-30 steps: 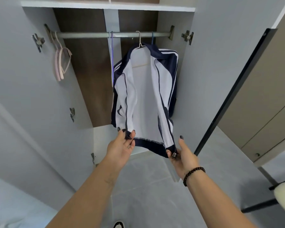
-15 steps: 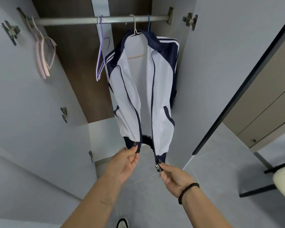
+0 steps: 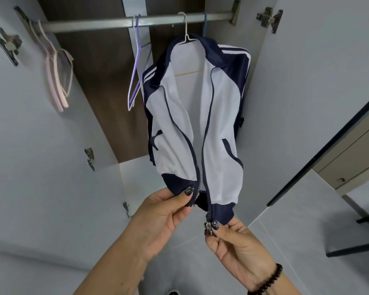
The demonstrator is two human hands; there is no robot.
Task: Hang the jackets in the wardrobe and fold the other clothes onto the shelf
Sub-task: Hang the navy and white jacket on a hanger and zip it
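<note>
Jacket: while it hangs unzipped from a white hanger (image 3: pixel 185 28) on the wardrobe rail (image 3: pixel 107 23), my white and navy jacket (image 3: pixel 219 116) has its hem pulled toward me
Left hand: my left hand (image 3: pixel 164 213) pinches the left navy hem corner beside the zipper teeth
Right hand: my right hand (image 3: pixel 232 241) pinches the right hem corner, thumb just beside the metal zipper pull (image 3: pixel 207 227)
Rail: a purple hanger (image 3: pixel 136 67) hangs bare just left of the jacket; pink hangers (image 3: pixel 55 77) hang at the far left end
</note>
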